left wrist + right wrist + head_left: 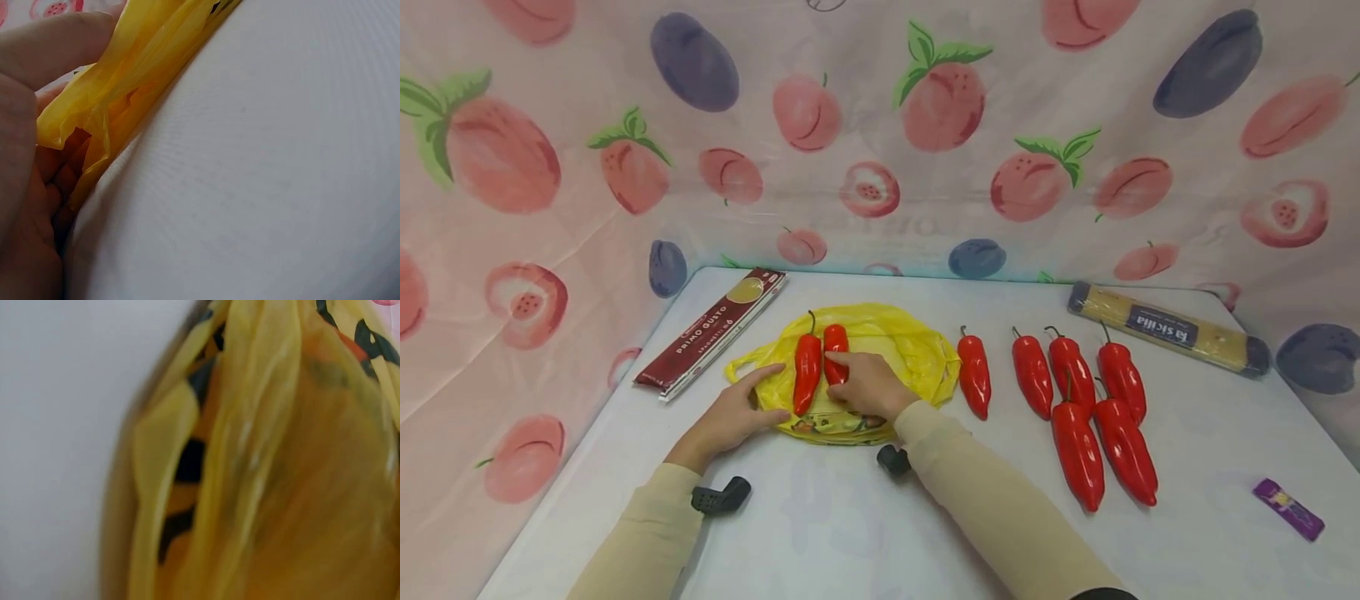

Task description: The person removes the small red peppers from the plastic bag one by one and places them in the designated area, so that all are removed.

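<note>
A yellow plastic bag [917, 350] lies spread on the white table, with two red chili peppers on it. My left hand [730, 425] rests at the bag's left edge, thumb and fingers apart. In the left wrist view, yellow plastic [119, 94] lies between that thumb and the other fingers. The left red pepper [807, 373] lies close to this hand, stem pointing away from me. My right hand [868, 385] grips the other red pepper [835, 338] with thumb and index finger, hiding part of it. The right wrist view shows only folds of the bag [262, 456] and table.
To the right lie a single red pepper [974, 375] and a group of several more peppers [1075, 442]. A spaghetti pack [715, 333] lies back left, another pasta pack [1168, 327] back right. A small purple packet [1289, 508] is near the right edge.
</note>
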`<action>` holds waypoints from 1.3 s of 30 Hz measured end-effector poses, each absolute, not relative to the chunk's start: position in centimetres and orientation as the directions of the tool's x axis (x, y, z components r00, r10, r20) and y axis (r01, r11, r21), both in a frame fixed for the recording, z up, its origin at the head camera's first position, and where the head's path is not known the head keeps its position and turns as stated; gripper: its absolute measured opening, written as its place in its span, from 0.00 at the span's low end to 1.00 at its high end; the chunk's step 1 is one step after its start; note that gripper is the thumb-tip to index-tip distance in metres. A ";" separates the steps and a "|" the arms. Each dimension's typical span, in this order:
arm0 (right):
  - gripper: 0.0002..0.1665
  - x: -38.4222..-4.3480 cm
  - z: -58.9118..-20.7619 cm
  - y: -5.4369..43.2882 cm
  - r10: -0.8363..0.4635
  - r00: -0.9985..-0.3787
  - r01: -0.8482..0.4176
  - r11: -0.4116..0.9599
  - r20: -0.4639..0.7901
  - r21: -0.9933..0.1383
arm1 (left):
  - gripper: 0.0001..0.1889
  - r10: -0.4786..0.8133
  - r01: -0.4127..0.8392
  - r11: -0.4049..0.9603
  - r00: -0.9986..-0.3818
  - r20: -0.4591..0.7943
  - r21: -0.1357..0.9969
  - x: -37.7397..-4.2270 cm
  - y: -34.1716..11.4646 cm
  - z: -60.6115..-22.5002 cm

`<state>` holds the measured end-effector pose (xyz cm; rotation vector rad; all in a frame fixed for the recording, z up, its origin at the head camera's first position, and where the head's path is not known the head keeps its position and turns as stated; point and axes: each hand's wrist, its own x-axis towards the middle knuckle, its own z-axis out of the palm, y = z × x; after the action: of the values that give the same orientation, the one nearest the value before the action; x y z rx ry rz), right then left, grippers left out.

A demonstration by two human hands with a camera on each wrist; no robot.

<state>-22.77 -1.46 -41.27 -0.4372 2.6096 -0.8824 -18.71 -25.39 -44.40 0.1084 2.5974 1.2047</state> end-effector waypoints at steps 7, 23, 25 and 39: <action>0.36 -22.7 -40.9 -0.4 -0.411 -0.879 -0.177 0.752 -0.242 -0.634 | 0.45 0.181 -0.040 0.663 -0.961 -0.211 0.748 -18.7 -25.4 -44.4; 0.37 -23.0 -40.5 2.8 -0.364 -0.886 -0.116 0.773 -0.287 -0.623 | 0.46 0.192 -0.029 0.662 -0.960 -0.206 0.749 -18.9 -25.5 -44.5; 0.38 -23.0 -40.5 3.1 -0.361 -0.888 -0.116 0.777 -0.286 -0.619 | 0.46 0.189 -0.034 0.659 -0.960 -0.209 0.751 -18.9 -25.4 -44.5; 0.36 -22.8 -41.0 4.1 -0.337 -0.908 -0.103 0.755 -0.249 -0.648 | 0.46 0.178 -0.051 0.659 -0.959 -0.221 0.751 -18.8 -25.2 -44.4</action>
<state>-22.77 4.11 -40.95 -0.3383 2.6007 -0.9313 -18.78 -25.24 -44.37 0.1022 2.6022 1.1900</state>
